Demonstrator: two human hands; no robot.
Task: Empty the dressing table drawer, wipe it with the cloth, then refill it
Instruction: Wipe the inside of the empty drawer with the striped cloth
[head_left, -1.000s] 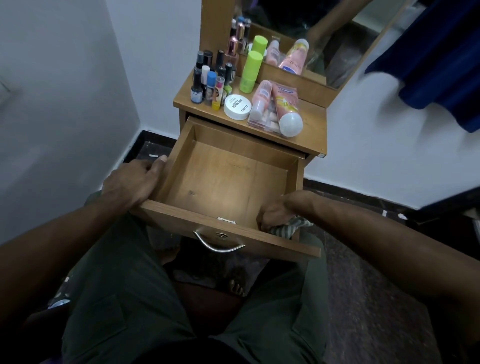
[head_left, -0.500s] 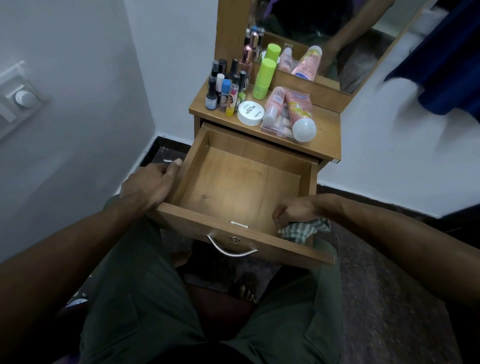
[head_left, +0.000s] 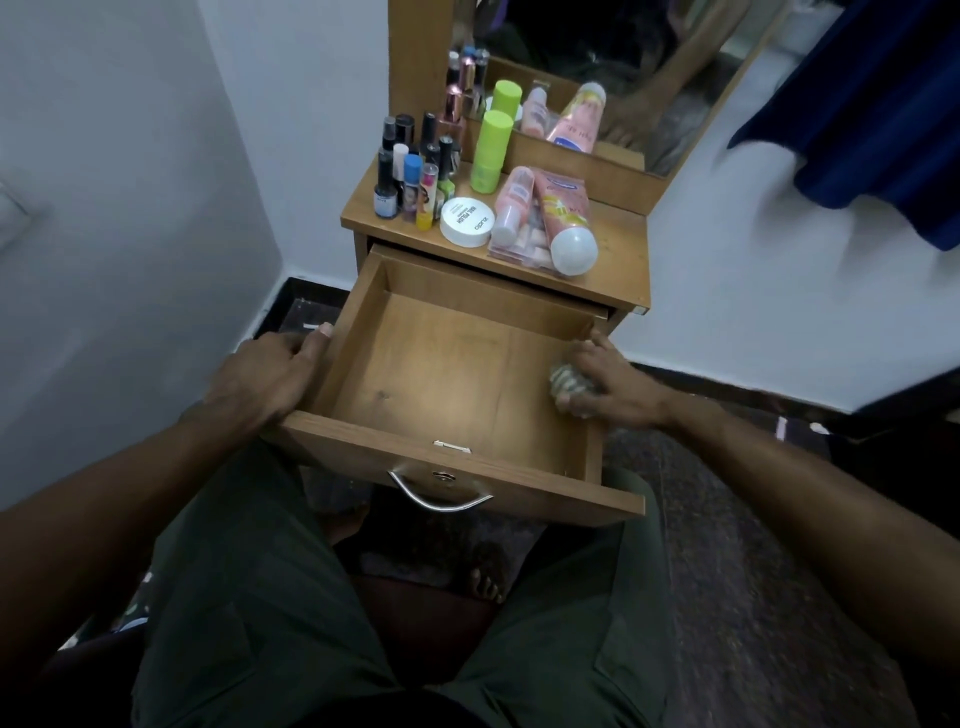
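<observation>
Now right hand (head_left: 613, 382), fingers bunched round cloth (head_left: 569, 382) at drawer (head_left: 457, 374) right wall, should wipe floor and corners while left hand (head_left: 270, 382) fingers clamp drawer's left wall.

Bottles (head_left: 415, 176) stand on tabletop (head_left: 618, 270) behind open drawer (head_left: 447, 374).

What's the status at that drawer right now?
Left hand grips the drawer side. Right hand holds cloth against the right wall. Drawer empty; nothing in the way.
</observation>
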